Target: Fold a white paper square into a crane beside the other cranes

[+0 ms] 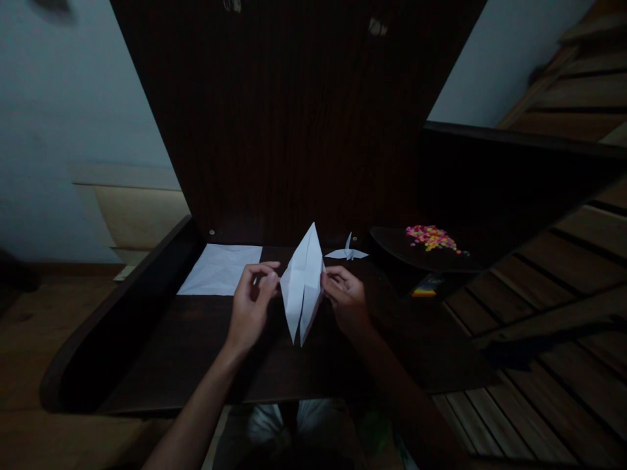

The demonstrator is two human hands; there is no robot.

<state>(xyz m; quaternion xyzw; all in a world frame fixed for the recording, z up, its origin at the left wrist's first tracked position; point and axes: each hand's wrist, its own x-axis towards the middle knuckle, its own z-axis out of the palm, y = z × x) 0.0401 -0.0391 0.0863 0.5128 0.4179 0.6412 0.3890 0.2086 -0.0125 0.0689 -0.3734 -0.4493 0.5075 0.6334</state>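
A folded white origami paper (300, 281), shaped like a tall diamond with two points split apart at the bottom, is held upright over the desk. My right hand (347, 297) pinches its right edge between thumb and fingers. At the left corner is my left hand (252, 300), its fingers loosely curved and apart, the thumb tip right beside the paper. Whether it touches the corner is hard to make out. Behind my right hand lies a finished-looking white paper crane (347, 253) with spread wings. A creased white sheet (220, 267) lies flat at the left.
The dark wooden desk (171, 365) has a raised side panel (117, 313) at left and a tall back board (294, 117). On a corner shelf (392, 248) at right sits a pile of small colourful pieces (431, 237). Below it is a small yellow-and-blue item (425, 288).
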